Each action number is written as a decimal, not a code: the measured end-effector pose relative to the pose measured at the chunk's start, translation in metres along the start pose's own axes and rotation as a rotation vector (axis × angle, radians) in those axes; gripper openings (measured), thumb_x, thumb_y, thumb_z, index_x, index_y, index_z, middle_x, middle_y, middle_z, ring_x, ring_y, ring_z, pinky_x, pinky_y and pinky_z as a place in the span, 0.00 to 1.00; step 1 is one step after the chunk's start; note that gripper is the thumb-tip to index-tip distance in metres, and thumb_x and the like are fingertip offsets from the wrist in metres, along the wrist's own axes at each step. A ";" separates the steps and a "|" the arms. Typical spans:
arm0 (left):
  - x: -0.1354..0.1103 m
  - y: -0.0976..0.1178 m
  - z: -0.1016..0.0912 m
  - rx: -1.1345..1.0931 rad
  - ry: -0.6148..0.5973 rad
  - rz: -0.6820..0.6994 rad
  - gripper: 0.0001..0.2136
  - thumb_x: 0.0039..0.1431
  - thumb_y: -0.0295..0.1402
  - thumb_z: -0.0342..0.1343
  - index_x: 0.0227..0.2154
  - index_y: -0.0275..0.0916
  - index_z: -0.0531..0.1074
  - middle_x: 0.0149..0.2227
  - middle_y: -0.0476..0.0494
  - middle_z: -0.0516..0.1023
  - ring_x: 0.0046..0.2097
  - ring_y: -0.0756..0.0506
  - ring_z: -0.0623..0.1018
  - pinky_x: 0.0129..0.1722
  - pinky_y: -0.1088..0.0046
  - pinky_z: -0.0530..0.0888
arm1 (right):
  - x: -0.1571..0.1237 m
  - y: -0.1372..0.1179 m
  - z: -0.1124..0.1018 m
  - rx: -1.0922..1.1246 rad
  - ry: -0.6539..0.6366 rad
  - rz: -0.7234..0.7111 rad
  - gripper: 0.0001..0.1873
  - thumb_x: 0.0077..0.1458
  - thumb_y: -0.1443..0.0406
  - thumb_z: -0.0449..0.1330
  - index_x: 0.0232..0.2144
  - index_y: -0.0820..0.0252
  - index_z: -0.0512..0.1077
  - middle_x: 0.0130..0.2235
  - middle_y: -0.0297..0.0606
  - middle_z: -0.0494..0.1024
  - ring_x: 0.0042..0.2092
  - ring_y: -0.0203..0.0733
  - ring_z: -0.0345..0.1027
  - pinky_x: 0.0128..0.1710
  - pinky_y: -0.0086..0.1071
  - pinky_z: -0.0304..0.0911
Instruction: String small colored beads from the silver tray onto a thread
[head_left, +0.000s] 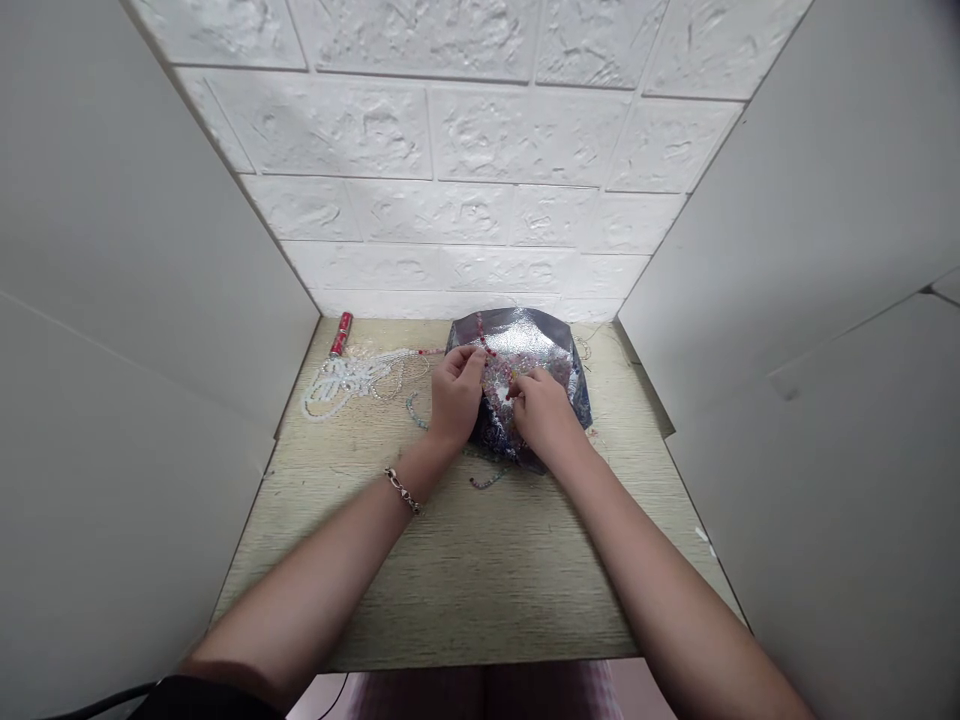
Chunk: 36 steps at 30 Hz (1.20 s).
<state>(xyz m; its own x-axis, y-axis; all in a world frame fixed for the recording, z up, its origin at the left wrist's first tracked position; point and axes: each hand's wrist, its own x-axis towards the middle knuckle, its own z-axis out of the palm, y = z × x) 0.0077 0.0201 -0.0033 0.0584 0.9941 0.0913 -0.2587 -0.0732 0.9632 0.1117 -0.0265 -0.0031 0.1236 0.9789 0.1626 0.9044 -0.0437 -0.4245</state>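
- Sleeve, black, shows at your left arm, nearest you.
- Table, pale and wood-grained, lies under both your forearms.
- Bracelet, a linked metallic chain, circles your left wrist.
- Green strand of small beads curves on the table, just in front of the bag; a blue strand curls near your left hand.
- Your right hand is over the bag's beads, fingers bent in toward the thumb; you cannot tell from this view whether they are clamped on anything.
- Your left hand has thumb and forefinger together, clamped on the red strand.
- Red strand, of small round beads, runs from your left fingertips up across the bag's shiny surface, toward its back edge.
- Bag, silvery with dark blue parts, sits open between and beyond your hands; loose beads, mostly pinkish and clear, lie heaped in it.
- White strands lie in overlapping loops on the table, left of your left hand.
- Red roll, patterned, lies tilted beyond them, near the back left corner.
- Wall, white and brick-patterned, rises behind, with plain grey panels on either side.
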 end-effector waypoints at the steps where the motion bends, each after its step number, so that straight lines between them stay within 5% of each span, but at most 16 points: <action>1: 0.000 -0.001 0.000 0.022 0.017 0.029 0.06 0.50 0.34 0.53 0.23 0.37 0.66 0.13 0.58 0.55 0.15 0.57 0.56 0.14 0.80 0.54 | 0.000 0.001 0.000 -0.005 -0.013 -0.004 0.16 0.48 0.76 0.46 0.32 0.65 0.73 0.37 0.45 0.68 0.39 0.41 0.63 0.42 0.33 0.57; 7: 0.002 -0.004 -0.002 0.079 0.063 0.126 0.06 0.50 0.34 0.52 0.23 0.38 0.66 0.14 0.56 0.59 0.18 0.55 0.61 0.17 0.79 0.57 | -0.002 0.000 0.001 -0.045 -0.134 -0.191 0.19 0.52 0.73 0.47 0.39 0.55 0.73 0.48 0.43 0.66 0.50 0.45 0.57 0.47 0.37 0.54; 11: 0.001 -0.004 -0.002 0.101 0.043 0.143 0.06 0.50 0.34 0.52 0.23 0.37 0.66 0.15 0.55 0.60 0.18 0.55 0.61 0.18 0.79 0.58 | -0.005 -0.001 -0.003 -0.162 -0.131 -0.130 0.17 0.51 0.72 0.49 0.37 0.55 0.75 0.52 0.44 0.64 0.52 0.51 0.54 0.48 0.43 0.53; 17: 0.001 -0.006 -0.003 0.127 0.023 0.128 0.06 0.51 0.34 0.50 0.24 0.37 0.65 0.15 0.57 0.56 0.17 0.56 0.56 0.17 0.79 0.55 | -0.002 0.005 -0.002 -0.182 -0.064 0.012 0.19 0.45 0.76 0.50 0.37 0.61 0.74 0.50 0.47 0.64 0.51 0.49 0.55 0.47 0.37 0.56; 26: 0.000 -0.004 -0.001 0.130 0.012 0.122 0.05 0.51 0.34 0.50 0.24 0.38 0.64 0.17 0.55 0.58 0.20 0.55 0.60 0.20 0.79 0.59 | -0.001 0.005 0.005 -0.123 -0.103 -0.076 0.18 0.50 0.73 0.50 0.38 0.54 0.74 0.54 0.43 0.61 0.54 0.48 0.52 0.54 0.44 0.46; 36: 0.000 -0.006 0.000 0.117 0.021 0.109 0.05 0.51 0.33 0.50 0.24 0.38 0.64 0.17 0.55 0.59 0.20 0.55 0.61 0.19 0.79 0.59 | -0.003 0.002 0.003 -0.184 -0.087 -0.067 0.18 0.50 0.74 0.48 0.39 0.59 0.73 0.55 0.46 0.61 0.55 0.51 0.51 0.55 0.49 0.43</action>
<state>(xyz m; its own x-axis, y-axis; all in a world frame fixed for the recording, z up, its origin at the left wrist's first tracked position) 0.0090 0.0205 -0.0093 0.0151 0.9811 0.1930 -0.1480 -0.1887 0.9708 0.1117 -0.0288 -0.0074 0.0319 0.9940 0.1043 0.9696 -0.0054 -0.2446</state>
